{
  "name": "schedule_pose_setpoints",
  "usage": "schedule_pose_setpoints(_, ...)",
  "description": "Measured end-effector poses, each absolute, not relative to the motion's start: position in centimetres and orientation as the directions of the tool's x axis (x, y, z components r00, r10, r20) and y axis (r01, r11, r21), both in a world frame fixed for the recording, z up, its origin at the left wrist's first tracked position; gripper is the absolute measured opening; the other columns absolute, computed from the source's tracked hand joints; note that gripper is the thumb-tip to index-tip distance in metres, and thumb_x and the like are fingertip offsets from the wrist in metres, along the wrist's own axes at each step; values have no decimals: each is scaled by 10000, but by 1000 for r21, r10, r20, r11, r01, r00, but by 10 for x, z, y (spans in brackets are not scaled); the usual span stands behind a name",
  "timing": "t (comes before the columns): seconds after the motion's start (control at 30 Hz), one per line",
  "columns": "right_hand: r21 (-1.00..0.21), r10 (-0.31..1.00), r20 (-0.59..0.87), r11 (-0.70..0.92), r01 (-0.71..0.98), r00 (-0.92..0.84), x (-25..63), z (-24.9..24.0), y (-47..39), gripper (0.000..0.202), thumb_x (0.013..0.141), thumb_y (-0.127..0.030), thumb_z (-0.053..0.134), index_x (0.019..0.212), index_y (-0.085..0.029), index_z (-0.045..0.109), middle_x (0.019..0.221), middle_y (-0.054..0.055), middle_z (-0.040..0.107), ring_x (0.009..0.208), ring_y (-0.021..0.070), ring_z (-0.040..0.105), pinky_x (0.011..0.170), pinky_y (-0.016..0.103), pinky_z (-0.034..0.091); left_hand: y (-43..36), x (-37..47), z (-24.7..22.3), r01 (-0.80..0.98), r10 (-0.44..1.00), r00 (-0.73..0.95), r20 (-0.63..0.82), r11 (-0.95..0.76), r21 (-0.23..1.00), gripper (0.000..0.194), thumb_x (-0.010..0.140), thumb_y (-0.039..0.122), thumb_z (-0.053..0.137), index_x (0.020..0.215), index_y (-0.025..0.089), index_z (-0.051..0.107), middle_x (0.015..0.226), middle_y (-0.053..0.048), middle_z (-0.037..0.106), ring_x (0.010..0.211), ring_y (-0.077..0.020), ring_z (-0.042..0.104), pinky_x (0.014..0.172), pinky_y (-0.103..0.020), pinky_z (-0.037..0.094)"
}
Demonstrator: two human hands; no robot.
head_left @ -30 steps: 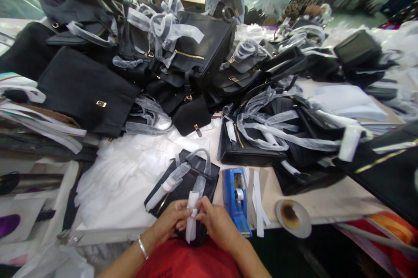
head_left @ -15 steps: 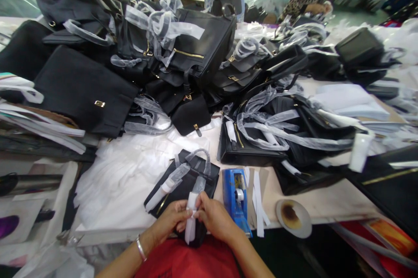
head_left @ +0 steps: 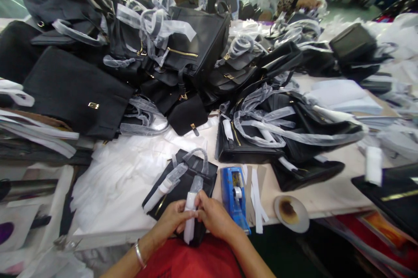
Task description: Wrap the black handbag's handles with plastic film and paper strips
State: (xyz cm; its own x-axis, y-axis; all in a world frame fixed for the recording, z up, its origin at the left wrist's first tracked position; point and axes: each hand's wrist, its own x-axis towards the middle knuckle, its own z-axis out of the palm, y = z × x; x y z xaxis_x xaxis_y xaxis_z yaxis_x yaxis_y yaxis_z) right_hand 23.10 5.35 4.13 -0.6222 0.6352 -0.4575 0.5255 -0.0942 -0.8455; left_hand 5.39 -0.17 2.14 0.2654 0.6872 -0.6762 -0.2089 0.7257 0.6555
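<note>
A small black bag (head_left: 183, 186) lies at the table's front edge, with clear film round its handle and straps. One strap carries a white wrap (head_left: 190, 225). My left hand (head_left: 179, 217) pinches this wrap from the left, a bangle on its wrist. From the right, my right hand (head_left: 207, 212) closes its fingers on the same wrap, touching the left fingertips. Another white-wrapped strap (head_left: 157, 197) rests on the bag's left side, untouched. The blue tape dispenser (head_left: 234, 195) stands just right of the bag.
Black bags (head_left: 78, 90) are piled across the back and left, others (head_left: 254, 138) at the right. White tissue (head_left: 111, 182) lies left of my hands. Paper strips (head_left: 257, 199) and a stained dish (head_left: 291, 213) sit at the right edge. Two people stand across the table.
The whole view has shifted slightly. Both hands stay on the white wrap, their fingers slightly moved. At the far right, a white-wrapped piece and black bag sit differently.
</note>
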Motion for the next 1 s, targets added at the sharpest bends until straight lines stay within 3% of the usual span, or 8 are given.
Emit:
schedule_pose_setpoints(0.2, -894, 644, -417, -163, 417, -642, 236, 35, 50, 245, 795, -76, 441, 976, -240, 445, 749, -45, 625, 704, 122, 602, 630, 191, 392, -3, 48, 16, -371, 703, 341, -625, 711, 597, 357, 815, 393, 698, 991, 88, 636, 636, -24, 564, 380, -24, 237, 379, -185, 194)
schedule_pose_setpoints(0.5, -890, 694, -401, -139, 435, -598, 234, 26, 40, 233, 820, -63, 411, 968, -238, 447, 777, -36, 637, 707, 118, 609, 611, 184, 376, 0, 47, 21, -397, 700, 400, -592, 714, 576, 284, 874, 318, 641, 1011, 69, 645, 698, -45, 564, 407, -19, 220, 396, -193, 185)
schedule_pose_setpoints(0.7, -890, 712, -445, -285, 356, -543, 229, 19, 34, 205, 799, -72, 432, 922, -232, 467, 733, -49, 631, 638, 102, 561, 586, 181, 374, 0, 44, 22, -434, 696, 417, -585, 718, 544, 282, 871, 306, 642, 1028, 72, 645, 819, -87, 603, 413, -7, 197, 403, -196, 174)
schedule_pose_setpoints(0.87, -852, 708, -520, -469, 233, -477, 227, 14, 27, 145, 792, -125, 485, 891, -229, 462, 661, -71, 602, 534, 93, 504, 506, 178, 360, 0, 45, 24, -417, 688, 439, -578, 726, 547, 313, 862, 341, 655, 987, 54, 651, 705, -49, 562, 421, -19, 218, 415, -189, 185)
schedule_pose_setpoints(1.0, -823, 718, -566, -521, 225, -406, 228, 11, 21, 66, 798, -177, 546, 834, -216, 507, 627, -70, 570, 533, 94, 490, 497, 182, 332, 0, 46, 22, -397, 676, 421, -605, 737, 547, 308, 850, 350, 670, 951, 59, 653, 603, -2, 497, 426, -34, 289, 431, -171, 240)
